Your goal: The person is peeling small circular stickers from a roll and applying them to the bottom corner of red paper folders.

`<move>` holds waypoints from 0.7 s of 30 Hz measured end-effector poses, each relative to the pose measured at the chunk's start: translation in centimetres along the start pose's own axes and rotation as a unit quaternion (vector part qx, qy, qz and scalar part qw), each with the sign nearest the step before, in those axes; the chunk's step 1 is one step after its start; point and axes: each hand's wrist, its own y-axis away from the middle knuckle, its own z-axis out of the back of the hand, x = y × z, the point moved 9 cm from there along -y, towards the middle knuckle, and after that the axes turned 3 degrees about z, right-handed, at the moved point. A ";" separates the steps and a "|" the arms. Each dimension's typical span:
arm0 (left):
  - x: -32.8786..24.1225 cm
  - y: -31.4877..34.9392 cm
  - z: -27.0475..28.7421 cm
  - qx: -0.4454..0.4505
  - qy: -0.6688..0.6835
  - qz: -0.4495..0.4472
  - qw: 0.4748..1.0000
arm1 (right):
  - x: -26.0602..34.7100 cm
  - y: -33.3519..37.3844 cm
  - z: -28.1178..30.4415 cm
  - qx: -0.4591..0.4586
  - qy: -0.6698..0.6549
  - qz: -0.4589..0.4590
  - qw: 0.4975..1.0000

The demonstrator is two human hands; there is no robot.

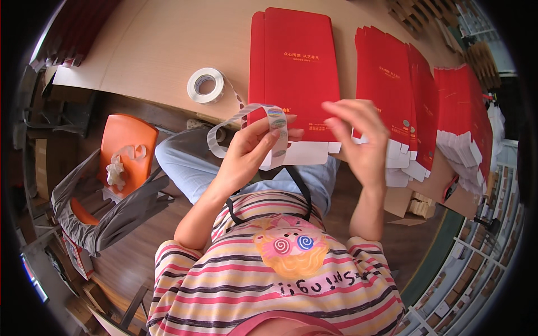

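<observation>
My left hand (250, 147) is closed on a backing strip of round, shiny stickers (278, 131), pinched between thumb and fingers. The strip loops to the left and trails toward a white sticker roll (205, 85) on the table. Right of it, my right hand (361, 140) is raised with index finger and thumb apart; whether a sticker clings to a fingertip is too small to tell. Below both hands lies a flat red folded box (294, 67) with gold print, its white flaps (307, 154) toward me at the table's near edge.
Stacks of flat red boxes (386, 73) and more red boxes (457, 106) lie on the right of the table (151, 50). An orange chair (128, 151) with crumpled backing strip (116, 171) stands at left. A cardboard box (412, 204) sits below the table's right side, near shelving (468, 274).
</observation>
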 end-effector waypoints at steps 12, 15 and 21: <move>0.0 -0.7 2.3 -0.126 -0.195 -0.019 0.972 | 5.0 0.7 -4.5 -0.029 0.107 0.179 0.978; 0.3 -0.8 2.5 -0.153 -0.198 -0.033 0.968 | 5.2 1.7 -4.8 -0.071 0.164 0.197 0.964; 0.6 -0.7 2.6 -0.167 -0.146 -0.017 0.975 | 5.5 2.9 -5.2 -0.093 0.198 0.215 0.952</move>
